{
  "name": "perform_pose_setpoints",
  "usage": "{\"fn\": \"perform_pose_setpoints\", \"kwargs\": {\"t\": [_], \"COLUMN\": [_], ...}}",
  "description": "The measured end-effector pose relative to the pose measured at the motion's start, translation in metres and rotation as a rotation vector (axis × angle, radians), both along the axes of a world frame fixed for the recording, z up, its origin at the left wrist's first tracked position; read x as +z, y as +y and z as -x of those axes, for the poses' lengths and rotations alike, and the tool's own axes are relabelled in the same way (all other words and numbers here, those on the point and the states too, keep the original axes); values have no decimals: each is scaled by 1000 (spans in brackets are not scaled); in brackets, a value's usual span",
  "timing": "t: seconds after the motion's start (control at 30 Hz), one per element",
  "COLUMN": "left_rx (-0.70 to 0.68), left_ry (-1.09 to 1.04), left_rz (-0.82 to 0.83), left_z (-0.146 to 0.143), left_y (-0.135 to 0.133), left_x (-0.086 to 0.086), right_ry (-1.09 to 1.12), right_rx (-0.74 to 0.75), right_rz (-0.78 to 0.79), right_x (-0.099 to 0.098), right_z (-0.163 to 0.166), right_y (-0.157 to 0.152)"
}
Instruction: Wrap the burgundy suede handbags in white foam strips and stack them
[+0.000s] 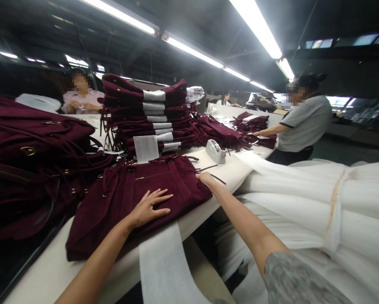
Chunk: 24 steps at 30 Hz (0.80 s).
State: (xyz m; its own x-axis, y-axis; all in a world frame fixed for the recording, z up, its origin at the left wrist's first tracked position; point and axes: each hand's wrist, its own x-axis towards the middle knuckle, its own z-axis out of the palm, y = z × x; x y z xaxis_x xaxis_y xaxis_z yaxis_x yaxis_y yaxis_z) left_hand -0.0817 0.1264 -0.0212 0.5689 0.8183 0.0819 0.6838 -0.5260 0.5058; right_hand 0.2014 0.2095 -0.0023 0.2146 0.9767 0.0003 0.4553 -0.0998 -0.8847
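A burgundy handbag lies flat on the white table in front of me, its zipped side up. My left hand rests on it with the fingers spread. At the bag's right edge my right hand is closed on the side of it; the fingertips are partly hidden. Under the bag runs a white strip of soft sheet, which hangs over the table's front edge. Its other end sticks up behind the bag.
Behind the bag rises a stack of folded burgundy bags with white bands. More bags are heaped at left. A tape dispenser stands right of the stack. White bundles fill the right side. A co-worker handles bags farther along.
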Motion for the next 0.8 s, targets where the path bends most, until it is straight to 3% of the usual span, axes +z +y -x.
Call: {"fn": "perform_pose_setpoints", "kwargs": {"t": [0.17, 0.33, 0.47, 0.63, 0.8], "left_rx": [0, 8, 2, -2, -3], "left_ry": [15, 35, 60, 95, 132], "left_rz": [4, 31, 29, 14, 8], "left_z": [0, 0, 0, -2, -2], "left_y": [2, 2, 2, 1, 2], "left_x": [-3, -2, -1, 1, 2], "right_ry": [-109, -76, -21, -54, -430], "right_rx": [-63, 54, 200, 135, 204], "right_rz": [-51, -50, -25, -101, -120], "right_x": [-18, -15, -1, 26, 58], "right_z": [-8, -19, -35, -57, -52], "right_y": [0, -6, -18, -39, -66]}}
